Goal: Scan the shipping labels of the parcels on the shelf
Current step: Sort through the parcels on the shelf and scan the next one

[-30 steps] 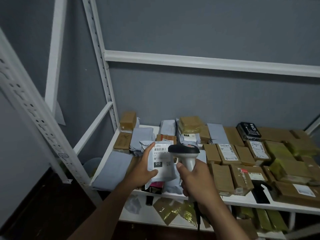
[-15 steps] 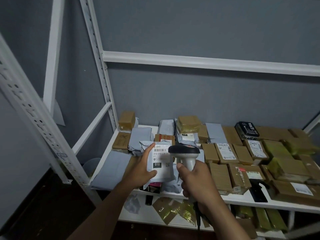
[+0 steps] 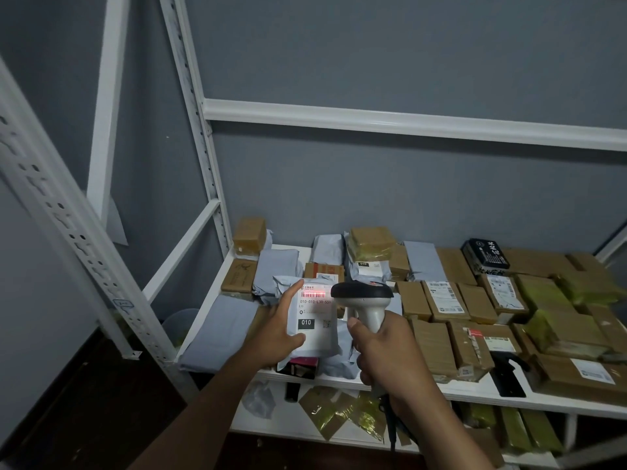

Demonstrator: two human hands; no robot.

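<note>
My left hand [image 3: 278, 329] holds a grey poly-bag parcel [image 3: 317, 344] upright above the shelf's front left, thumb on its lower edge. Its white shipping label [image 3: 314, 308] faces me, with "010" printed on it. A red scan line glows across the barcode at the label's top. My right hand [image 3: 386, 354] grips the handle of a white barcode scanner [image 3: 364, 298] with a black head, pointed left at the label from a few centimetres away. Its cable hangs down below my wrist.
The white metal shelf [image 3: 509, 400] is packed with brown cardboard boxes [image 3: 444, 300] and grey mailers [image 3: 219, 330], several with labels. A black box [image 3: 486, 256] stands at the back right. A lower shelf holds yellow-green packets [image 3: 342, 413]. White perforated uprights [image 3: 78, 239] rise at left.
A red scan line now lights the barcode on the held parcel's label; none showed before. Both hands and the scanner stay almost where they were.
</note>
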